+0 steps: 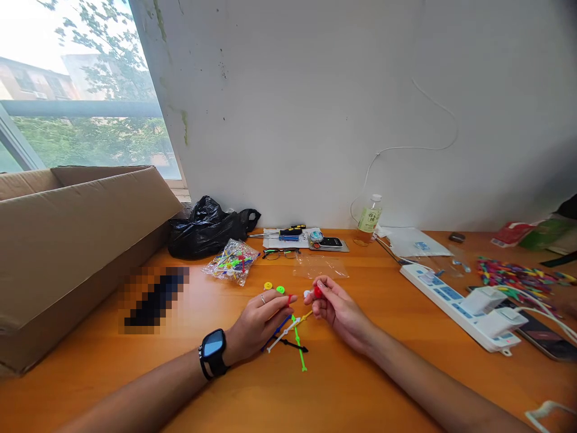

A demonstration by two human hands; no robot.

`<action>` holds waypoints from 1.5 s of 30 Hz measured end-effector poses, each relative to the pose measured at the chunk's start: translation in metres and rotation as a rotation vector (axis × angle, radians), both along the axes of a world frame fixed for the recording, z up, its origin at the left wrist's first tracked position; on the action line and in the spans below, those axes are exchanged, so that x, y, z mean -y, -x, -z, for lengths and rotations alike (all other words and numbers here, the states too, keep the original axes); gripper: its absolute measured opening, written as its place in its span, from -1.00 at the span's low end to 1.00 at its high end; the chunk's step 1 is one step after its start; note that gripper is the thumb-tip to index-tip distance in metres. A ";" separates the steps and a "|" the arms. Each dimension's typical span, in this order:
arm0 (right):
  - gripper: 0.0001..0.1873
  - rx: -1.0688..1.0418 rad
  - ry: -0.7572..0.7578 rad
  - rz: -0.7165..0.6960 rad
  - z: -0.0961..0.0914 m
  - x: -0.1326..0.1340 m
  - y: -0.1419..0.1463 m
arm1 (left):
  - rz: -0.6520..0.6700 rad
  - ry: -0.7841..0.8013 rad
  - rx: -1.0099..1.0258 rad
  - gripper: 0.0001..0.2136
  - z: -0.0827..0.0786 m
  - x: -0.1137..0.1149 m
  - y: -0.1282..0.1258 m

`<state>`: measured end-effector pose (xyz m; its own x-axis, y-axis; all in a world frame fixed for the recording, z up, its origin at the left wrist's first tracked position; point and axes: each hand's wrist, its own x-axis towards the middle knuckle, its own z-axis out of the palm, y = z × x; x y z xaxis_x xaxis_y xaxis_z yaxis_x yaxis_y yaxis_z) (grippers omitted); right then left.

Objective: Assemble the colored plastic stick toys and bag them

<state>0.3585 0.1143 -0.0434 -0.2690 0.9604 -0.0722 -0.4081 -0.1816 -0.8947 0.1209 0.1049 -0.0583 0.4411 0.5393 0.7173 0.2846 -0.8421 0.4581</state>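
Note:
My left hand (267, 314), with a ring and a black smartwatch (213, 347) on the wrist, pinches a small red plastic stick (289, 300) of which only part shows. Opposite it, my right hand (339, 311) grips a round red plastic cap (318, 291) between thumb and fingers. Beneath and between them lie thin arrow-tipped plastic sticks: a white stick (283, 335), a green stick (299, 347), a black stick (294, 344), plus blue and yellow ones partly hidden. Just beyond are a yellow cap (268, 285), a green cap (280, 290) and a white cap (307, 293).
Left stands a cardboard box (85, 240); behind are a black plastic bag (202, 228) and a clear bag of coloured pieces (232, 262). Glasses (280, 254), screwdrivers (288, 237) and a bottle (369, 219) sit near the wall. A power strip (455, 304) and colourful pieces (514, 279) are right.

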 end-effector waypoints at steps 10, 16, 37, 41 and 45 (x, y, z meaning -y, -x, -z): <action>-0.60 -0.052 0.020 0.012 0.000 -0.001 0.001 | 0.012 -0.100 -0.101 -0.62 -0.003 0.002 0.005; -0.60 0.078 -0.075 -0.005 0.000 0.005 0.003 | 0.070 -0.032 -0.095 -0.63 -0.005 0.002 0.005; -0.70 0.146 -0.297 -0.153 -0.002 0.010 0.007 | 0.124 -0.261 -0.120 -0.75 -0.007 0.007 0.006; -0.75 0.179 -0.355 -0.144 -0.002 0.011 0.007 | 0.125 -0.260 -0.107 -0.74 -0.008 0.006 0.005; -0.82 0.261 -0.501 -0.140 -0.002 0.015 0.007 | 0.094 -0.276 -0.056 -0.84 -0.011 0.005 0.002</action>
